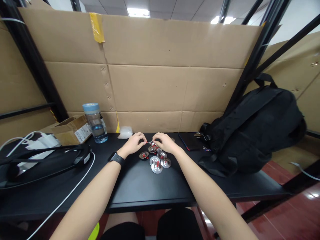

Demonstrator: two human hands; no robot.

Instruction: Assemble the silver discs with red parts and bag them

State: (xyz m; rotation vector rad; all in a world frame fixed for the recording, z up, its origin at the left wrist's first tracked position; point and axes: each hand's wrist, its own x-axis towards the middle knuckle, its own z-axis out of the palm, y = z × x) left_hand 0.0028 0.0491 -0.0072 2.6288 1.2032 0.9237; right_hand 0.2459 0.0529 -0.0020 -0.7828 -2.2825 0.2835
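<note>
— Head view: what are the hands doing?
— The left hand [135, 141] and right hand [163, 142] pinch a small metal piece [150, 143] together, near the desk's [140, 186] back edge.
— Around them?
— About six silver discs [157, 160] with red centres just below. One water bottle [95, 122] stands left, one black backpack [257, 133] right.

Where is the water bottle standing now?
The water bottle stands at the table's back left, between the cardboard box and a white plastic bag.

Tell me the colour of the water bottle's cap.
Light blue; the water bottle's cap shows best in the head view, left of both hands.
</note>
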